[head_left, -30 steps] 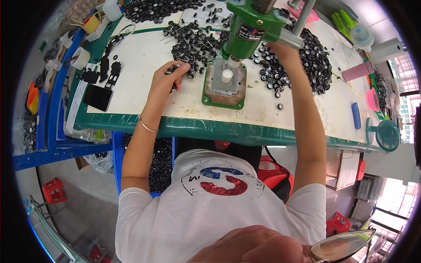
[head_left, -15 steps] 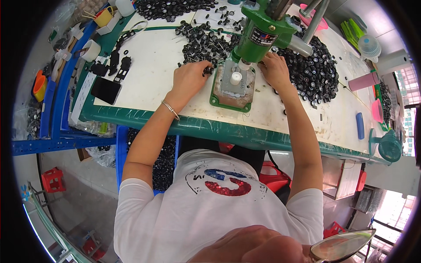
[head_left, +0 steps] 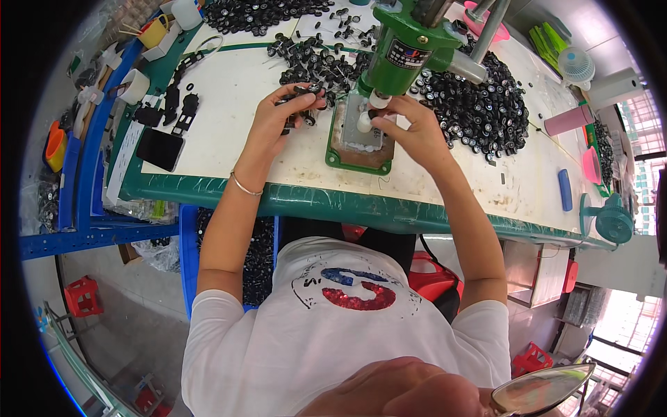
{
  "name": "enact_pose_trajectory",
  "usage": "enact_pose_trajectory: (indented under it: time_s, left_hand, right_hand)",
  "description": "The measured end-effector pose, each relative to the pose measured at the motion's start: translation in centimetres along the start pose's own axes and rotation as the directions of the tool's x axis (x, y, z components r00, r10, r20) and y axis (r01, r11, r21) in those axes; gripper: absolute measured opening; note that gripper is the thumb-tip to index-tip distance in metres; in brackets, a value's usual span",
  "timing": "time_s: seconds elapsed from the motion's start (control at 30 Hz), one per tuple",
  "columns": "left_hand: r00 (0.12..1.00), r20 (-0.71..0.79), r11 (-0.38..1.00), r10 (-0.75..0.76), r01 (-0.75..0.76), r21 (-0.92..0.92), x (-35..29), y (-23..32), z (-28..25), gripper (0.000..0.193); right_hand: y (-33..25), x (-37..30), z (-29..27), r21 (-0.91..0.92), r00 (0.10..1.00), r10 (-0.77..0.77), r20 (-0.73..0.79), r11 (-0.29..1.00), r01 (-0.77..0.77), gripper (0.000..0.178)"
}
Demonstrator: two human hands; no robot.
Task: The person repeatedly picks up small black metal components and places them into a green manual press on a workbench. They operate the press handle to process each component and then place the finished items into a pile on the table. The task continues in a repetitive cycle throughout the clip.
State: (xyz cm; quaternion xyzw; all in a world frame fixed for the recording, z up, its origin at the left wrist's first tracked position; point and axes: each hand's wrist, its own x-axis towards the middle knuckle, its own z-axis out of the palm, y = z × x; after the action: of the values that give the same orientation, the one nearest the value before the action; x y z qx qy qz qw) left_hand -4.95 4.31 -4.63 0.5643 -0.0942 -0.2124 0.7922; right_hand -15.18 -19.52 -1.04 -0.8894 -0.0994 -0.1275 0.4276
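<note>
My left hand (head_left: 271, 118) is closed around several small black wheels with thin metal axles (head_left: 310, 90), to the left of a green hand press (head_left: 399, 55). At the press base (head_left: 358, 161), my right hand (head_left: 419, 132) pinches a small black wheel (head_left: 373, 113) at the top of the white post (head_left: 364, 123), under the press's white tip (head_left: 380, 99). The fingers partly cover this wheel. A heap of axled wheels (head_left: 313, 64) lies beyond my left hand, and a large pile of loose wheels (head_left: 490, 104) lies to the right of the press.
On the left of the table are a black phone (head_left: 160, 149) and flat black plastic parts (head_left: 186, 115). A blue stick-like object (head_left: 565, 190), a pink cylinder (head_left: 566, 121) and a green fan (head_left: 615, 221) stand or lie at the right. A blue bin (head_left: 188, 243) sits below the table edge.
My left hand has drawn back from the axled heap and turned up, with wheels in it. My right hand has moved left from the loose pile to the white post, bringing a wheel.
</note>
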Motion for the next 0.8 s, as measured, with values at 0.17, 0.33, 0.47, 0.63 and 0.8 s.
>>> enact_pose_trajectory:
  time_s: [0.17,0.33,0.47,0.63,0.8]
  left_hand:
    - [0.999,0.051,0.990,-0.003,0.010,-0.142,-0.6,-0.1,0.7,0.025]
    - [0.999,-0.043,0.995,0.033,-0.037,-0.090,-0.4,-0.2,1.6,0.020]
    - [0.993,-0.049,0.989,0.104,-0.098,0.110,-1.3,0.1,2.6,0.014]
    - [0.985,0.129,0.949,0.115,-0.148,0.279,-2.1,-0.9,5.6,0.014]
    - [0.972,0.136,0.938,0.191,-0.221,0.268,-2.0,-0.8,7.6,0.016]
  right_hand:
    - [0.6,-0.4,1.4,0.034,0.998,0.058,-0.007,0.998,-0.057,0.028]
    - [1.1,-0.8,2.2,0.170,0.994,0.106,-0.022,0.980,-0.101,0.031]
    - [1.7,-1.0,1.9,0.179,0.992,0.119,-0.028,0.977,-0.112,0.039]
    - [2.3,-1.2,-0.7,0.383,0.967,0.202,-0.157,0.915,-0.128,0.036]
    - [0.8,-0.2,-5.1,0.475,0.921,0.206,-0.330,0.879,-0.026,0.027]
